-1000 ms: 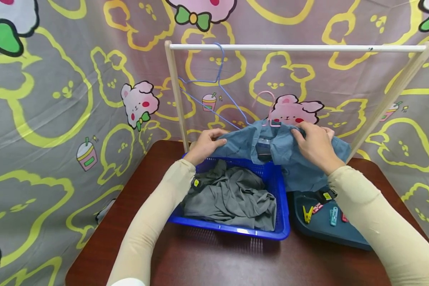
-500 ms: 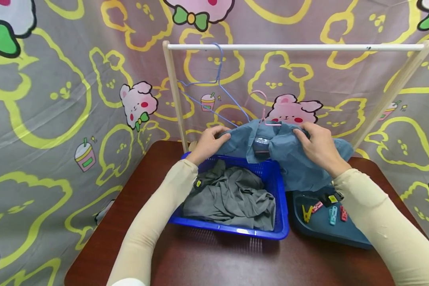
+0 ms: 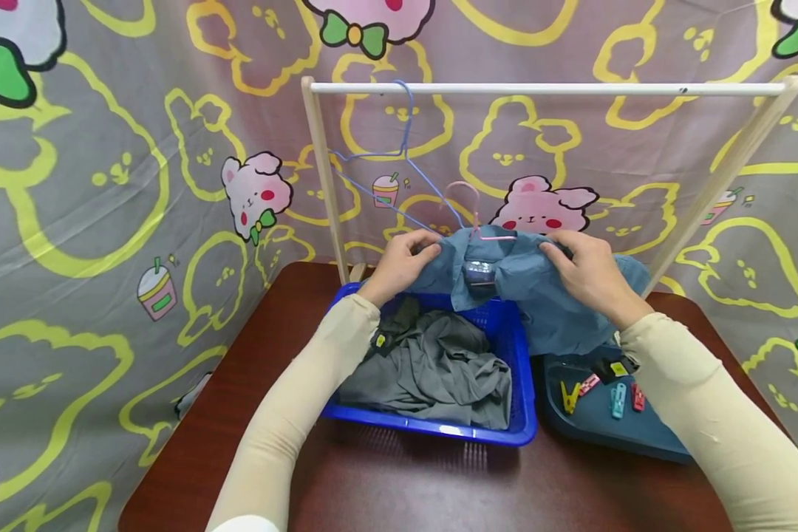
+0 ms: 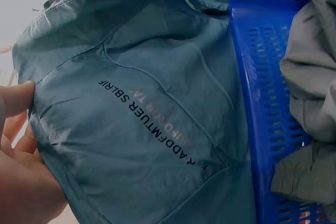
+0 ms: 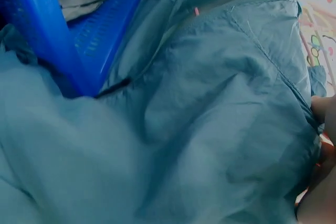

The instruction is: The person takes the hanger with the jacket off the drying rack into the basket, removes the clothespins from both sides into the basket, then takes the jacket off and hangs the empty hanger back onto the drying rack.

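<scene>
A blue-grey garment [image 3: 552,318] with a collar-like opening is held up in front of the rack, partly over the blue basket. My left hand [image 3: 399,266] pinches its left shoulder edge between thumb and fingers; the left wrist view shows dark printed lettering [image 4: 152,121] on this side. My right hand [image 3: 588,270] pinches the right shoulder edge, with the cloth hanging below it. A pink hanger [image 3: 497,238] sits in the neck opening, its hook standing above and tilted left. Most of the hanger is hidden inside the garment.
A blue basket [image 3: 528,414] holds crumpled grey cloth [image 3: 439,369]. To its right, a dark tray [image 3: 598,428] contains a yellow clothespin [image 3: 570,397] and several pink and blue ones. Behind, a blue hanger [image 3: 407,133] hangs from the rack's white bar [image 3: 539,89].
My left hand has moved right, closer to my right hand, which keeps its hold. The pink hanger's hook has shifted left and slightly down, and the garment's neck opening has shifted left.
</scene>
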### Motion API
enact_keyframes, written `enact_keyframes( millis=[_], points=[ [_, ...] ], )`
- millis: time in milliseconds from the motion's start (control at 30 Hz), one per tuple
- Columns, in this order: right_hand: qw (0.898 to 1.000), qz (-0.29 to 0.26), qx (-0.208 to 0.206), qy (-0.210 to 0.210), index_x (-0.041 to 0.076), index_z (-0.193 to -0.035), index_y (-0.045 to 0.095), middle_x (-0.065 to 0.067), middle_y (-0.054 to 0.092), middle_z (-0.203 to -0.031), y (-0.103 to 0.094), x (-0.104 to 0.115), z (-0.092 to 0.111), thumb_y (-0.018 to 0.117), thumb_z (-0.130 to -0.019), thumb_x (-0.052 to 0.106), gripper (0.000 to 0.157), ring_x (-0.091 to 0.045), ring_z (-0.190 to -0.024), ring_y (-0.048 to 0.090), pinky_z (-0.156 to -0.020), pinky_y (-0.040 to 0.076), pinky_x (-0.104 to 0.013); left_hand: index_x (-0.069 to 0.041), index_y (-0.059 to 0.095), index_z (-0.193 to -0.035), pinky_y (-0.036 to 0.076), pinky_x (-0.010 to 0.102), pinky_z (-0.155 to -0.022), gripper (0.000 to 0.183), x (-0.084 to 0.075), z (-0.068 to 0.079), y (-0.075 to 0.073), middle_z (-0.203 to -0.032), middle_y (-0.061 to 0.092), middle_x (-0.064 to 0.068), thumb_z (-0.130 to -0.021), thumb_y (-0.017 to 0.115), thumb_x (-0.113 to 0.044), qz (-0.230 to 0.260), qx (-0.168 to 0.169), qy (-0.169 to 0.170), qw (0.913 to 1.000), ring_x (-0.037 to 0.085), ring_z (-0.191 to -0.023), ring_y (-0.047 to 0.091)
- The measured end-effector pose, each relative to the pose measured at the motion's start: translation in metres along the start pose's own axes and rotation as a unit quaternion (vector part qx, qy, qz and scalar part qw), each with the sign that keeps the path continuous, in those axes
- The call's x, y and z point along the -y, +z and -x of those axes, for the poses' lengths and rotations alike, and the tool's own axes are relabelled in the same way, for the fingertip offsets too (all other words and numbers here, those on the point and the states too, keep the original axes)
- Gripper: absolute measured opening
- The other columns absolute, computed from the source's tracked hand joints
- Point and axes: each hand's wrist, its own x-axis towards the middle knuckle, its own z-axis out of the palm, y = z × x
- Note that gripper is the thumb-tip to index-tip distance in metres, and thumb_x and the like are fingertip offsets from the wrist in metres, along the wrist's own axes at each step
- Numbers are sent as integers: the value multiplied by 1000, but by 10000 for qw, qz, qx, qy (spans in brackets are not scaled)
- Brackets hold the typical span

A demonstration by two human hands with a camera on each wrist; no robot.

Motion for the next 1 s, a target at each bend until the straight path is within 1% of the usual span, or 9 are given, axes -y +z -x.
enact_keyframes(
  millis=[100,200,400,500,633,733,800,867,1000],
  points=[
    [10000,50,25,59,0,-110,65,-20,63,-107,-6,-4,1,51,-99,22,29,-36,-96,58,-83,43,-55,-7,69,-107,39,28,-63,18,1,0,-1,-90,65,4,-96,57,-18,-37,48,-14,10000,18,-73,52],
    [9999,141,-13,62,-2,-109,66,-21,63,-109,-11,-7,2,52,-99,20,28,-37,-98,58,-84,43,-55,-8,68,-107,39,28,-63,18,2,-1,-2,-89,65,3,-97,57,-18,-87,68,-26,9999,17,-71,51],
    [9994,225,-210,147,-2,-100,69,-19,63,-98,-17,-9,-1,56,-97,18,24,-33,-86,57,-74,44,-51,-9,68,-106,39,28,-62,17,2,-1,-2,-89,64,1,-97,56,-17,-144,64,-127,9998,17,-70,51],
    [9984,100,-483,286,-1,-98,65,-19,64,-94,-14,-8,-4,59,-94,15,18,-31,-83,58,-70,42,-47,-8,68,-106,39,27,-62,17,0,-3,1,-89,64,2,-97,56,-17,-147,29,-184,9997,17,-71,51],
    [9958,123,-901,-40,-3,-92,62,-20,65,-91,-8,-5,-7,58,-90,3,7,-33,-81,60,-71,43,-46,-8,68,-106,39,27,-62,17,-2,-4,4,-88,64,2,-97,55,-17,-219,61,-254,9994,17,-69,49],
    [9947,351,-903,-346,-4,-89,67,-19,65,-92,-4,-3,-7,51,-90,-1,17,-34,-84,60,-74,45,-48,-8,67,-106,39,27,-63,17,-3,-5,6,-88,64,2,-97,55,-17,-247,52,-291,9993,17,-70,49],
    [9954,504,-722,-381,-4,-94,69,-20,65,-99,-2,-1,-4,47,-92,4,23,-36,-92,58,-80,42,-52,-7,67,-105,39,27,-63,17,-4,-5,6,-87,64,3,-97,56,-16,-229,9,-302,9993,17,-70,50],
    [9955,792,-455,-269,-4,-104,67,-22,62,-108,1,3,-2,50,-95,18,30,-39,-101,54,-85,37,-55,-7,68,-106,39,26,-63,17,-5,-6,7,-88,64,3,-97,56,-16,-193,-19,-317,9993,17,-71,50],
    [9874,1580,-53,-97,-6,-119,58,-25,54,-119,9,11,0,58,-87,53,68,-43,-111,44,-88,31,-60,-6,68,-105,39,26,-63,17,-7,-8,8,-88,64,4,-97,56,-16,-161,-38,-304,9994,17,-71,51]
  ],
)
